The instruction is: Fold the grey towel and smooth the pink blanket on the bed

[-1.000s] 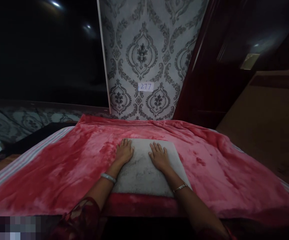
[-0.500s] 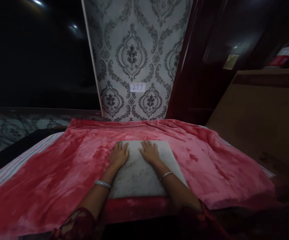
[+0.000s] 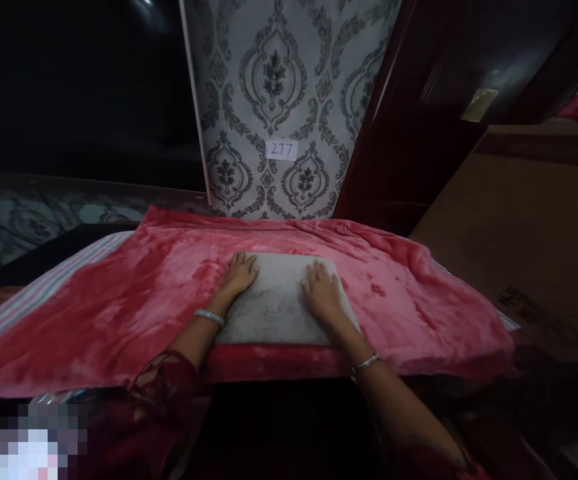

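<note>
A grey, plush-looking rectangular piece of fabric (image 3: 273, 307) lies flat, its near edge close to the front of a pink-red fuzzy blanket (image 3: 133, 300). My left hand (image 3: 240, 273) rests on the grey piece's left far corner, fingers stretched forward and thumb apart. Near its right edge, my right hand (image 3: 321, 288) lies palm down with the fingers spread; it is slightly blurred. Neither hand grips anything. What is under the palms is hidden.
A striped cloth (image 3: 53, 283) shows under the blanket on the left. To the right stands a large cardboard box (image 3: 529, 233). Behind are a patterned wall (image 3: 273, 120) with a paper label (image 3: 281, 149) and a dark screen-like panel (image 3: 79, 100).
My right hand has slid to the right over the grey fabric, towards its right edge. My left hand stays near the left far corner. The camera view has tilted down.
</note>
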### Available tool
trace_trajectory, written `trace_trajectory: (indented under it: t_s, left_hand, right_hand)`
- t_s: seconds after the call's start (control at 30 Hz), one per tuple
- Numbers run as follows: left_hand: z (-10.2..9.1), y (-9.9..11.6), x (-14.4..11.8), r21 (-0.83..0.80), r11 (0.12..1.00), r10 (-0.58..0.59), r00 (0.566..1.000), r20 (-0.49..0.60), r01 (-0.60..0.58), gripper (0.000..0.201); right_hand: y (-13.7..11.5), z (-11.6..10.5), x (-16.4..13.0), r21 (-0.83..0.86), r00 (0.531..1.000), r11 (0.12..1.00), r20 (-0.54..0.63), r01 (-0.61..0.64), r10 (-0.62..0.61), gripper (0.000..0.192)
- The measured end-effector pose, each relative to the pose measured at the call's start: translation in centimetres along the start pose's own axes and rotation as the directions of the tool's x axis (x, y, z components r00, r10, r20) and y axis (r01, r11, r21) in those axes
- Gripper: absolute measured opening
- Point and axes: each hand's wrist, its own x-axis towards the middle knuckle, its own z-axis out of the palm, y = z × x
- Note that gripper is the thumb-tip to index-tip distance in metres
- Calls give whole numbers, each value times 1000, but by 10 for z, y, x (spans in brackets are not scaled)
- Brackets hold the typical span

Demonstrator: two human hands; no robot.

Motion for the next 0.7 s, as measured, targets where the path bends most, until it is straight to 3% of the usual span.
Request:
trace_trajectory:
  t_s: [0.13, 0.2, 0.3, 0.43, 0.57, 0.7]
  left_hand:
    - [-6, -2, -32, 46, 999, 26, 1000, -14, -25, 56]
    - [-1, -6, -53, 51, 997, 61, 998, 1, -61, 54]
    - [10, -10, -74, 53, 996, 65, 998, -3, -64, 55]
    - [18, -11, -78, 71, 996, 49, 999, -3, -48, 56]
    - [18, -11, -74, 64, 997, 53, 999, -8, -52, 56]
    - [19, -12, -74, 53, 997, 61, 998, -20, -60, 56]
  right_hand:
    - [-66, 15, -28, 131, 944, 942, 74, 310, -321, 57]
    - [-84, 26, -37, 185, 922, 916, 89, 357, -377, 59]
    - [-89, 36, -43, 215, 914, 905, 96, 367, -394, 63]
    - [-62, 35, -46, 192, 931, 926, 108, 324, -348, 64]
    - [-5, 27, -58, 54, 985, 992, 124, 112, -118, 63]
    - [46, 22, -77, -48, 992, 996, 101, -71, 76, 62]
